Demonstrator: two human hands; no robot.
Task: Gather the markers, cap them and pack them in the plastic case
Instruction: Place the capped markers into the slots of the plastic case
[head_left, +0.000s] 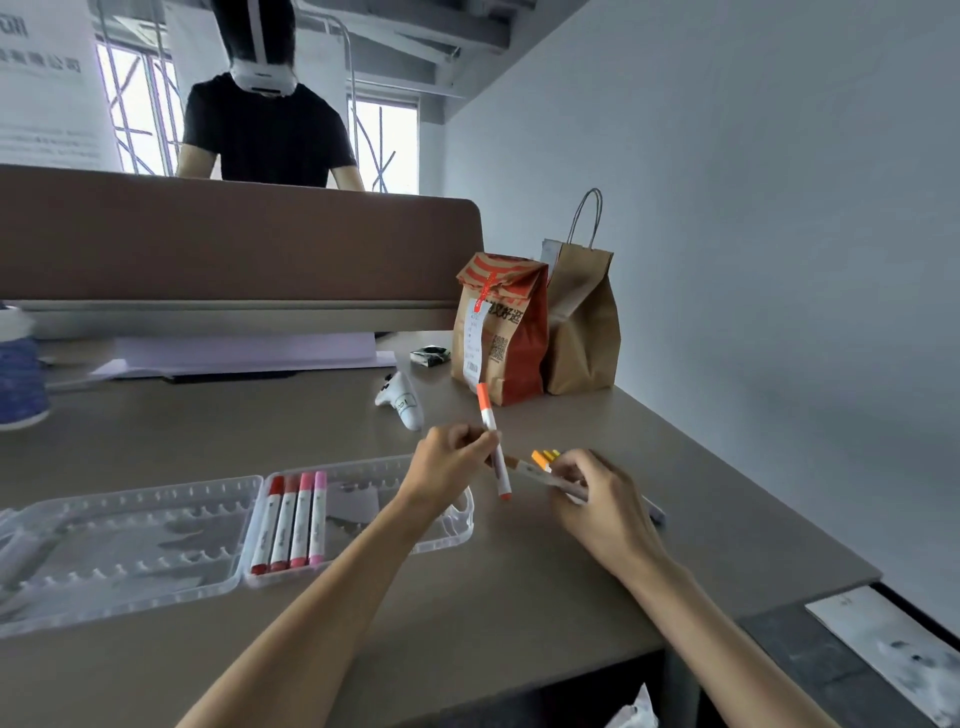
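An open clear plastic case (130, 525) lies on the table at lower left, with several red and pink capped markers (291, 519) lined up in its right half. My left hand (447, 462) holds an orange marker (492, 441) nearly upright, its orange cap at the top, just past the case's right end. My right hand (597, 493) grips a bundle of markers (540, 465) with orange and yellow caps pointing left. The two hands are close together, the orange marker's lower tip near the bundle.
Two paper bags (524, 332) stand at the back right by the wall. A white controller (402, 400) lies behind my hands. A brown desk divider (234, 244) spans the back, with a person standing beyond it. The table's edge runs close on the right.
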